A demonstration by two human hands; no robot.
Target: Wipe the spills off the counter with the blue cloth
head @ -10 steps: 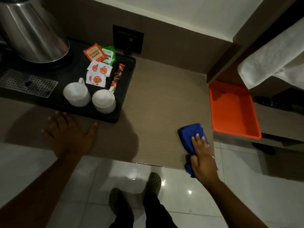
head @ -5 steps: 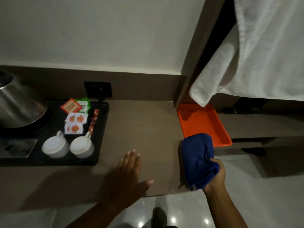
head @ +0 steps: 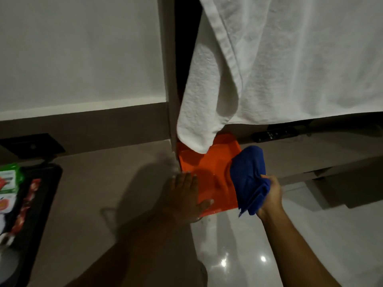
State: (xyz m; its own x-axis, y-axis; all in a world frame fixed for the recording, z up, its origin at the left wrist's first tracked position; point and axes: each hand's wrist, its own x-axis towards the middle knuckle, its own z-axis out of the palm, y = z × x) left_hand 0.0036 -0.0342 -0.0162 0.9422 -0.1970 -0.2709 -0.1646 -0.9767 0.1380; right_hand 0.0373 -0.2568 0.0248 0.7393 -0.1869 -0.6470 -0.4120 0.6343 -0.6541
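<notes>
Bunched blue cloth (head: 248,179), lifted off the brown counter (head: 103,183).

At centre frame, the left hand (head: 184,195) lies flat on the counter (head: 103,183) at its right edge, thumb over the orange tray (head: 209,164). Right of it, the right hand (head: 271,193) grips the bunched blue cloth (head: 248,177) over the tray's right side. A white towel (head: 269,59) hangs across the upper right.

Tray (head: 209,170) sits right of counter (head: 107,183), under towel (head: 269,69).
</notes>
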